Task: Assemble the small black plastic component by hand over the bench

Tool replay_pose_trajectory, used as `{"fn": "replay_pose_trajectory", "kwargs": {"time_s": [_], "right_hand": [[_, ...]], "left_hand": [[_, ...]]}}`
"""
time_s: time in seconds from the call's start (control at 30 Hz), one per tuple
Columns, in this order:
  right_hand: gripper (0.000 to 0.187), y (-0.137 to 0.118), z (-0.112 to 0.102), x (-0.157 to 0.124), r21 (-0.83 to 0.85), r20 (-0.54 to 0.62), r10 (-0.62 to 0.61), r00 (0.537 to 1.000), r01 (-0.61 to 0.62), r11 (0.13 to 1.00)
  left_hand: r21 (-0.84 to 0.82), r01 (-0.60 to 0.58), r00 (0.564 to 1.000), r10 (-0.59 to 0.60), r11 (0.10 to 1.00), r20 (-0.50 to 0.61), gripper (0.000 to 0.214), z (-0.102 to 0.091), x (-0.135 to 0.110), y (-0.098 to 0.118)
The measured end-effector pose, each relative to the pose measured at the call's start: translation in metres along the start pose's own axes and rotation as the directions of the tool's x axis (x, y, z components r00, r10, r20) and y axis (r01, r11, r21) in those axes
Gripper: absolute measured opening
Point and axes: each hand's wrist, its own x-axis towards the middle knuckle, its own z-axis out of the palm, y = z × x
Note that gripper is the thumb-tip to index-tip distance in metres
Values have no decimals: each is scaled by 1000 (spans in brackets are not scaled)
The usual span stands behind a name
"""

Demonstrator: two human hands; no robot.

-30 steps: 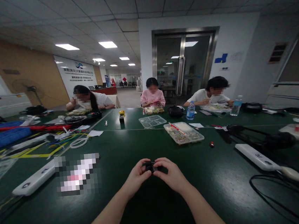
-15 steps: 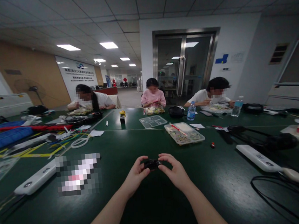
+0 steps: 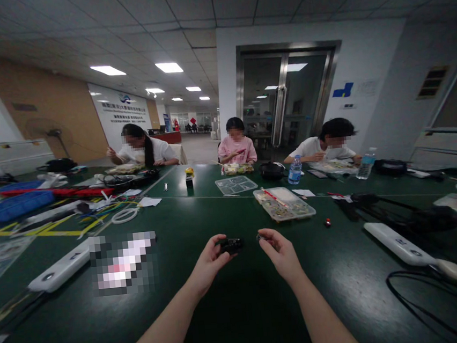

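Note:
Above the green table [image 3: 224,212], my left hand [image 3: 210,264] is closed on a small, dark, elongated object [image 3: 233,245], held between thumb and fingers. Its right end sticks out past my fingertips. What kind of object it is, I cannot make out. A short gap to the right, my right hand [image 3: 281,253] pinches a tiny piece [image 3: 261,238] at the fingertips, mostly hidden by them. The two hands are apart and nothing visible joins what they hold.
Ahead lies a clear compartment box [image 3: 292,208] of small parts, with a transparent lid [image 3: 236,185] behind. A small red-topped item [image 3: 328,223] and a white power strip [image 3: 397,242] are right; another strip [image 3: 62,267] is left. Three people sit opposite.
My right hand has drawn away to the right from the dark object, carrying a tiny piece. The left hand still holds the dark object. The view has shifted slightly.

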Motion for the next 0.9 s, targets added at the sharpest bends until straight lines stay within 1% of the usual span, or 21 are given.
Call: {"fn": "replay_pose_trajectory", "kwargs": {"time_s": [0.2, 0.33, 0.47, 0.6, 0.7, 0.8, 0.9], "right_hand": [[35, 0, -6, 1, 66, -112, -3, 994, 10, 998], [38, 1, -7, 1, 70, -126, -10, 992, 19, 997], [36, -1, -4, 1, -8, -64, -11, 998, 10, 1000], [28, -7, -1, 0, -115, 48, 33, 998, -28, 993], [24, -12, 2, -2, -115, 108, 10, 994, 3, 993], [22, -17, 8, -6, -91, 127, -15, 992, 26, 996], [20, -20, 16, -10, -87, 141, -78, 987, 90, 992]], "left_hand": [[28, 11, 1000, -11, 1000, -9, 47, -2, 0, -2], [62, 38, 999, -37, 997, -17, 47, -1, -2, 1], [79, 62, 998, -60, 995, -29, 48, 1, -3, 4], [80, 82, 996, -79, 993, -39, 49, 2, -3, 5], [76, 76, 997, -74, 994, -22, 49, 2, -3, 4], [68, 68, 998, -68, 995, 1, 48, 2, -3, 1], [69, 72, 997, -74, 995, 23, 48, 3, -1, -1]]}}
